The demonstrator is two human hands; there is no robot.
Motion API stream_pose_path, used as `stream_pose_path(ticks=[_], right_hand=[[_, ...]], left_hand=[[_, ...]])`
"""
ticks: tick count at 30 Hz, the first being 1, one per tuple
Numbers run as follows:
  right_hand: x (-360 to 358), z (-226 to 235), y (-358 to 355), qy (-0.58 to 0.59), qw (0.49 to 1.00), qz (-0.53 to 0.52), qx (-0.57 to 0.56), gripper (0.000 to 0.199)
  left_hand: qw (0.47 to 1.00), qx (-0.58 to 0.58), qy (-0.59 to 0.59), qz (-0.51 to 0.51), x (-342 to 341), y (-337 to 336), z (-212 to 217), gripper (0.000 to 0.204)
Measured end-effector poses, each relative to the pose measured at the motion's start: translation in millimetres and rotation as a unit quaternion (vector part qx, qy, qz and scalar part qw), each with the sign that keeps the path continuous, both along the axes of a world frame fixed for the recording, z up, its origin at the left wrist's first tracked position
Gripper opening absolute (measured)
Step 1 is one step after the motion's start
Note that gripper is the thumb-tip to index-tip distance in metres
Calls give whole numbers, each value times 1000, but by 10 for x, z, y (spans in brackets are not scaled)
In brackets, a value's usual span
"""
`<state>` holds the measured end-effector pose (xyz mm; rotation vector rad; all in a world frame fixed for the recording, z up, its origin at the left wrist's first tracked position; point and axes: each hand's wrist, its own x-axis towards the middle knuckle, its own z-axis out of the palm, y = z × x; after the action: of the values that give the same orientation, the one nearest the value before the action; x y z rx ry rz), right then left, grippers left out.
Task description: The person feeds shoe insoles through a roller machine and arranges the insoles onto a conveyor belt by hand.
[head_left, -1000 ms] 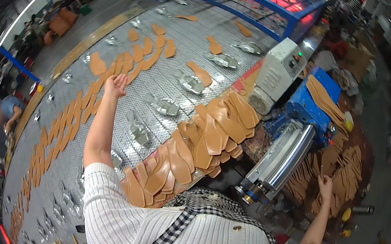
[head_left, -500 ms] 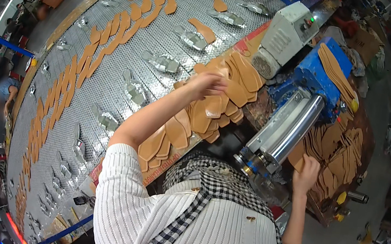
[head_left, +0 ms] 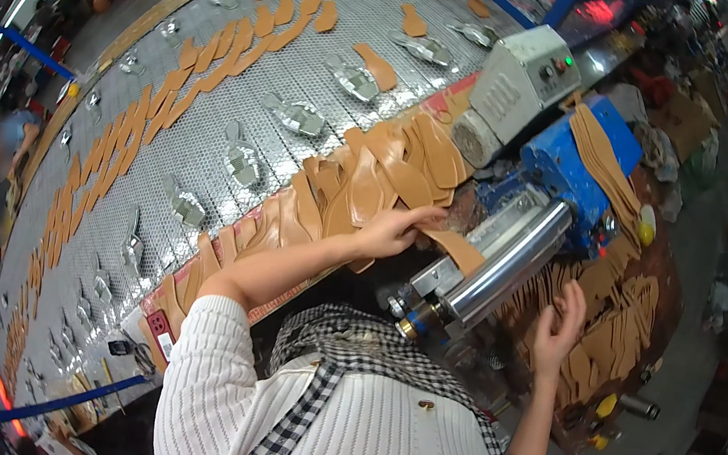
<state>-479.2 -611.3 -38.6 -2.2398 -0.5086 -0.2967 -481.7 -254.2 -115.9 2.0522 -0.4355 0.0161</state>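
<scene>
My left hand [head_left: 393, 232] has its fingers closed on the near end of a tan shoe insole [head_left: 459, 249]. The other end of that insole lies against the shiny metal roller [head_left: 507, 268] of the blue machine [head_left: 547, 151]. To the right of the roller, my right hand [head_left: 560, 330] is raised with its fingers apart and nothing in it. Beneath and beside it lies a heap of tan insoles [head_left: 624, 329]. A second pile of insoles [head_left: 387, 166] overlaps along the table edge beyond my left hand.
A metal-mesh conveyor [head_left: 201, 130] spreads to the left, carrying metal shoe lasts [head_left: 243, 159] and a long row of insoles [head_left: 115, 146]. A grey motor box [head_left: 525, 78] stands behind the roller. More insoles [head_left: 602, 159] are stacked on the blue machine. A phone [head_left: 160, 329] lies by my left elbow.
My left hand has come from the insole pile toward me, to the roller, and holds an insole there. My right hand has let go of the insole it held beside the roller and opened.
</scene>
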Motion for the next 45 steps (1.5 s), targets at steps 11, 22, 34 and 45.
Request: stream_pose_path(ticks=[11,22,34,45], right_hand=[[451,824,973,-40,990,50,122,28],[535,1663,3554,-86,953,271,-104,26],[2116,294,5874,37,857,503,-103,23],[3149,-1438,7533,239,851,467,29,20]], left_hand=[[720,-460,426,298,-1467,1823,36,65],[569,-611,124,536,-933,6161,615,22],[527,-558,315,559,-544,6439,-529,33],[376,-603,171,682,805,7829,-987,49]])
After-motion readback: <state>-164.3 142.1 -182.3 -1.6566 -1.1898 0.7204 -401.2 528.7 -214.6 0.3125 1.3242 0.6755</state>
